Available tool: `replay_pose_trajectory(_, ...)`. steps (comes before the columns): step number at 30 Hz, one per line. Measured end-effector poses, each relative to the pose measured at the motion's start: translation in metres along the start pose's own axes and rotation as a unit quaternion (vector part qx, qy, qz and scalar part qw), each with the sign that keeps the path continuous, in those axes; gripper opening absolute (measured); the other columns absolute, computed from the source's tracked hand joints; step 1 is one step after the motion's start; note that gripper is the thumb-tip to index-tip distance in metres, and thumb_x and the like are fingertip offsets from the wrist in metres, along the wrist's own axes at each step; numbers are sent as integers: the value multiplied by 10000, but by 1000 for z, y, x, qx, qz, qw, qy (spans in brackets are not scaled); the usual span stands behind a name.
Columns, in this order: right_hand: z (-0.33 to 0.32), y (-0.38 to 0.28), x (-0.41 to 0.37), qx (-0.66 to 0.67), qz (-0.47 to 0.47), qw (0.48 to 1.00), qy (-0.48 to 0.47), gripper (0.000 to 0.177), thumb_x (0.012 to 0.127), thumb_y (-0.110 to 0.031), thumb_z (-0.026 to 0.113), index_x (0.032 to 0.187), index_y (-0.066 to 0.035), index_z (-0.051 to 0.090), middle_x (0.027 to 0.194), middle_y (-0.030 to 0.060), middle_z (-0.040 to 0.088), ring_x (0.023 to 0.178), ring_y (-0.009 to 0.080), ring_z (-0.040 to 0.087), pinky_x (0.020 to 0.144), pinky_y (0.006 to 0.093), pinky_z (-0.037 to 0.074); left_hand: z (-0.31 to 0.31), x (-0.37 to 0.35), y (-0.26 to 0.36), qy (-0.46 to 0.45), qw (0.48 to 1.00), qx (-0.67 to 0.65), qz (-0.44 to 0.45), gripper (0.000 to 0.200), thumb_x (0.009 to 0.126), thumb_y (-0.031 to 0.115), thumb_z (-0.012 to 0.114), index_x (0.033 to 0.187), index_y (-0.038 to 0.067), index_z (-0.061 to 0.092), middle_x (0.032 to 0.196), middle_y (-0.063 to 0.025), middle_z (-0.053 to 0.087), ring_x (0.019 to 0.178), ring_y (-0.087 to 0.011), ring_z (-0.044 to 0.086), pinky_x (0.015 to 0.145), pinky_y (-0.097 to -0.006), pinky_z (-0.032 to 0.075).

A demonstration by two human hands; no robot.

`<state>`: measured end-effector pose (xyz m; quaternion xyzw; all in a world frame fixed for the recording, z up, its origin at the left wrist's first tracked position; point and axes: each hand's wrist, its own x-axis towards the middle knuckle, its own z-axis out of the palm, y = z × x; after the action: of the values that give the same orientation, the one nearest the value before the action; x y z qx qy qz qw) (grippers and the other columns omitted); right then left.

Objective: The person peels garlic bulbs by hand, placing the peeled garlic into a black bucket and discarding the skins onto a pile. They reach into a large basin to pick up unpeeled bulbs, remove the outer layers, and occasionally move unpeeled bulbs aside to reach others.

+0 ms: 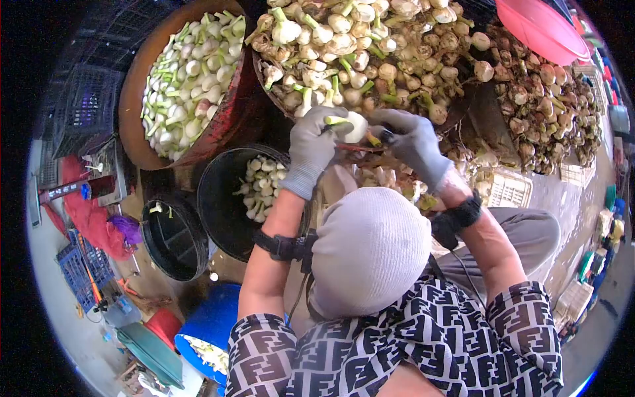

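My left hand (312, 142), in a grey glove, is closed around a white garlic bulb (355, 127) with a short green stem. On the other side of the bulb, my right hand (413, 142), gloved too, is closed on a small tool with a dark part and an orange-yellow part (374, 139) close to the bulb's lower right. Its full shape is hidden by the fingers. Just beyond both hands lies a large heap of unpeeled garlic (370, 56). Loose skins (390, 177) lie below the hands.
A rusty round tub (132, 109) at the upper left holds peeled bulbs. Black buckets (221, 192) (173, 248) stand below it. Darker garlic (546, 106) and a pink basin (542, 30) are at the right. A blue barrel (215, 324) is at the lower left.
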<state>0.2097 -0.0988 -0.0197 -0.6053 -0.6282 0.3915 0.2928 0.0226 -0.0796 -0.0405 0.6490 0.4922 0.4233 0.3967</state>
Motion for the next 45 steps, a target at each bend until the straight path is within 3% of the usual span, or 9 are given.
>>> replay_pose_trajectory(7, 20, 11, 10, -285, -13, 957, -52, 223, 681, -245, 638, 863, -120, 600, 833, 126, 613, 828, 296, 592, 708, 397, 462, 11, -8, 1, -67, 994, 89, 12, 164, 678, 42, 676, 835, 26, 631, 869, -91, 632, 802, -197, 611, 725, -268, 471)
replay_pose_trajectory(11, 10, 33, 4, -295, 41, 954, -37, 214, 686, -208, 604, 859, -84, 589, 842, 142, 614, 831, 320, 587, 714, 400, 461, 6, -13, -7, -112, 977, -170, -66, 182, 728, 44, 658, 906, 48, 617, 943, -37, 623, 835, -136, 586, 739, -257, 468)
replay_pose_trajectory(15, -5, 55, 2, -275, 124, 953, -16, 215, 706, -180, 575, 885, -61, 591, 833, 159, 617, 810, 341, 587, 693, 394, 463, -19, -7, -8, -86, 955, -271, -88, 208, 746, -1, 634, 948, 32, 596, 976, -40, 601, 915, -107, 547, 824, -239, 431)
replay_pose_trajectory(25, 17, 6, 12, -176, 19, 979, -102, 241, 672, -244, 593, 838, -70, 601, 840, 168, 607, 850, 330, 580, 742, 410, 451, -4, -3, -8, -119, 991, -33, 46, 268, 694, -107, 605, 926, 26, 583, 987, -66, 607, 937, -137, 563, 812, -264, 465)
replay_pose_trajectory(31, 1, 28, 1, -234, 66, 970, -12, 205, 656, -105, 560, 847, -57, 614, 795, 152, 626, 757, 315, 607, 663, 361, 467, -15, -11, -3, -114, 957, -258, -65, 207, 750, -28, 612, 950, 18, 584, 991, -63, 602, 939, -140, 561, 822, -259, 453)
replay_pose_trajectory(32, -3, 35, 6, -205, 160, 963, -74, 187, 678, -136, 591, 849, -65, 616, 778, 141, 632, 727, 276, 621, 641, 352, 468, -20, -8, -3, -113, 967, -222, -48, 196, 767, 12, 621, 960, 14, 587, 993, -56, 601, 928, -132, 561, 822, -246, 444)
replay_pose_trajectory(35, -2, 30, 4, -137, 135, 979, -61, 295, 686, -259, 607, 940, -111, 621, 875, 171, 623, 840, 316, 599, 737, 385, 463, -20, -6, -9, -100, 977, -179, -63, 206, 751, 6, 634, 953, 14, 593, 991, -54, 604, 917, -124, 561, 812, -239, 445)
replay_pose_trajectory(40, 17, 2, 9, -193, 26, 979, -57, 211, 692, -245, 594, 819, -77, 579, 790, 164, 605, 808, 342, 582, 725, 418, 450, -6, -1, -3, -123, 991, 2, 58, 202, 738, 13, 642, 936, 30, 605, 967, -75, 617, 912, -166, 580, 819, -260, 447)
replay_pose_trajectory(45, 7, 35, 12, -236, 40, 970, -40, 177, 663, -177, 604, 796, -60, 595, 766, 166, 605, 754, 344, 585, 658, 397, 459, -23, -8, -1, -86, 969, -231, -37, 181, 747, 9, 618, 926, 29, 601, 974, -76, 610, 941, -179, 572, 854, -285, 443)
